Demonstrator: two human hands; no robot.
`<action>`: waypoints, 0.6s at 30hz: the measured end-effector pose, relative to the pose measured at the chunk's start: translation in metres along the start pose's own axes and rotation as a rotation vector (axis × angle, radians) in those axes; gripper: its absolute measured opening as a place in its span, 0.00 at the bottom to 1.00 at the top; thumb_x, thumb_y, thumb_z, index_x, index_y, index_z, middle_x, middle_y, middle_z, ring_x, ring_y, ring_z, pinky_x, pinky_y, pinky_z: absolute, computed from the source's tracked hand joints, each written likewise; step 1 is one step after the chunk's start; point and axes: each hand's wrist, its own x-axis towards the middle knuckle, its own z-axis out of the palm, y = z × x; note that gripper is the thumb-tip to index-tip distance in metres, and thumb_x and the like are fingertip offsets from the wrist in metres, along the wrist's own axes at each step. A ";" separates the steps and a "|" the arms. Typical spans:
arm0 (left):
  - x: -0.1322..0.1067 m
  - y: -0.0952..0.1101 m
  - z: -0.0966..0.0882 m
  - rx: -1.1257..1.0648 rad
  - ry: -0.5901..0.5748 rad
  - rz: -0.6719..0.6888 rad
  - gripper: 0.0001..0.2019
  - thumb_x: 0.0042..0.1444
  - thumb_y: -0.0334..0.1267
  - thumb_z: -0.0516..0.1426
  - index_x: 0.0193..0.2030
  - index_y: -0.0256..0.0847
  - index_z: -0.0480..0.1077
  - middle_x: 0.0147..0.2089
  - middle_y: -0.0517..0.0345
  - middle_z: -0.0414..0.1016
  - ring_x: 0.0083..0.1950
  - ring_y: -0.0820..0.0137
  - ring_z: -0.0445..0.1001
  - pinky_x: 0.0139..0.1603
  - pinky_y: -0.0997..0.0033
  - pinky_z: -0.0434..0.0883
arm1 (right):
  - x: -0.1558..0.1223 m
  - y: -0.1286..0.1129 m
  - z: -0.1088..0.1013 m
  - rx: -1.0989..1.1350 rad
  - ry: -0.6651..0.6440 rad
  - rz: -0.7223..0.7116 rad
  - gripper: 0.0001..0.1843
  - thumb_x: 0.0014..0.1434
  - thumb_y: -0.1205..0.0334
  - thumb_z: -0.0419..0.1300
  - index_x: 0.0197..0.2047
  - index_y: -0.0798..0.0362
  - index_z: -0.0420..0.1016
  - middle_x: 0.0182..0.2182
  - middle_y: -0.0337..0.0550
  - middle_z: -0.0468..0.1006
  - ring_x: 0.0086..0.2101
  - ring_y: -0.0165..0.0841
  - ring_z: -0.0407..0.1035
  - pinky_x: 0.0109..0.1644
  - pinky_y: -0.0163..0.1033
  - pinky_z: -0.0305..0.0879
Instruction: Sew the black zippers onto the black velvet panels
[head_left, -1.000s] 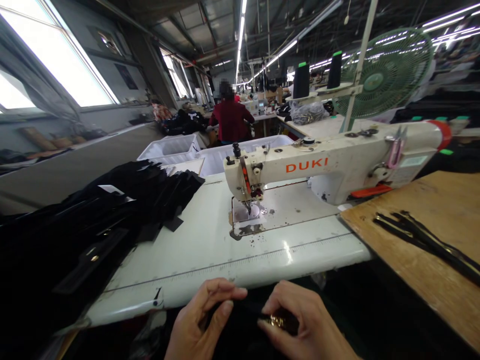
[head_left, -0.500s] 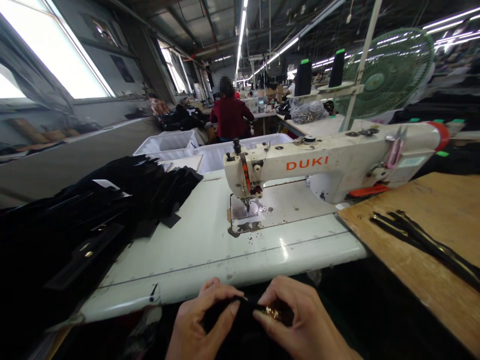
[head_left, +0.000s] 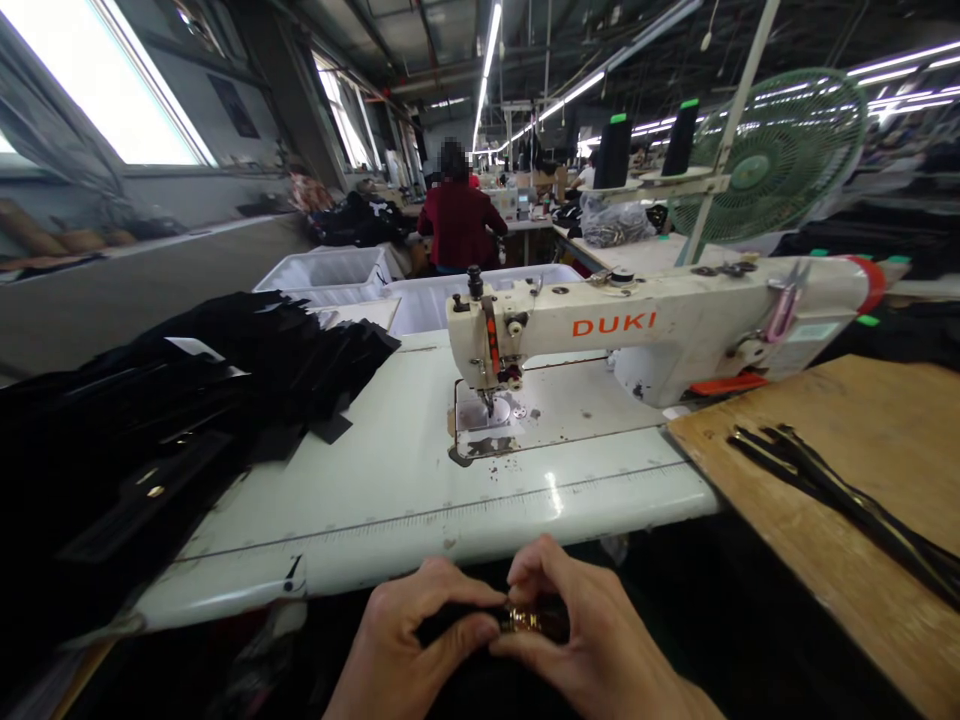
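Observation:
Low in front of me, just off the table's front edge, both hands are pinched close together on a black zipper with gold metal (head_left: 526, 621). My left hand (head_left: 424, 635) grips it between thumb and fingers. On the other side of the gold part, my right hand (head_left: 589, 640) is closed on it, thumb below and fingers above. Most of the zipper is hidden by the hands or lost against the dark below. Beyond the hands stands a white sewing machine (head_left: 555, 325), its needle area over the table with nothing under it.
A pile of black fabric pieces (head_left: 187, 420) covers the left of the pale table (head_left: 390, 470). More black zippers (head_left: 832, 485) lie on a wooden board (head_left: 712, 410) at right. White bins (head_left: 322, 270), a seated person (head_left: 459, 225) and a green fan (head_left: 772, 160) are behind the machine.
My hands have come closer together around the gold metal, and the right fingertips have lifted slightly. The camera view has shifted a little.

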 end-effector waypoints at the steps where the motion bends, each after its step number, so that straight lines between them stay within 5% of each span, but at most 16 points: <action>1: 0.000 0.000 -0.001 -0.002 -0.001 0.002 0.06 0.60 0.41 0.62 0.40 0.49 0.82 0.35 0.57 0.81 0.37 0.63 0.80 0.40 0.72 0.75 | 0.001 -0.001 -0.002 -0.015 -0.034 0.013 0.14 0.51 0.69 0.69 0.35 0.50 0.68 0.28 0.31 0.71 0.28 0.26 0.67 0.32 0.29 0.61; 6: 0.005 -0.006 -0.026 0.134 0.151 0.000 0.07 0.58 0.44 0.62 0.35 0.48 0.81 0.34 0.59 0.81 0.35 0.64 0.79 0.39 0.75 0.75 | 0.020 0.003 -0.021 -0.018 -0.252 0.162 0.05 0.51 0.67 0.67 0.33 0.52 0.77 0.24 0.32 0.74 0.27 0.27 0.68 0.31 0.29 0.61; 9: 0.012 -0.019 -0.056 0.109 0.248 -0.175 0.14 0.52 0.52 0.66 0.37 0.44 0.80 0.33 0.58 0.81 0.35 0.62 0.80 0.35 0.76 0.75 | 0.039 0.008 -0.037 -0.002 -0.418 0.224 0.06 0.52 0.62 0.66 0.34 0.54 0.80 0.24 0.35 0.77 0.27 0.28 0.71 0.28 0.28 0.62; 12: 0.019 -0.032 -0.078 -0.129 0.248 -0.368 0.20 0.48 0.51 0.68 0.43 0.39 0.79 0.34 0.59 0.82 0.35 0.61 0.80 0.35 0.73 0.77 | 0.056 0.004 -0.051 -0.066 -0.448 0.201 0.07 0.50 0.61 0.66 0.34 0.54 0.81 0.25 0.36 0.79 0.29 0.29 0.72 0.30 0.28 0.62; 18: 0.026 -0.040 -0.079 -0.408 0.230 -0.469 0.20 0.44 0.45 0.72 0.40 0.36 0.76 0.36 0.62 0.82 0.41 0.61 0.81 0.42 0.71 0.76 | 0.078 -0.010 -0.067 -0.153 -0.575 0.133 0.08 0.51 0.61 0.64 0.33 0.55 0.83 0.22 0.34 0.77 0.26 0.28 0.70 0.28 0.28 0.60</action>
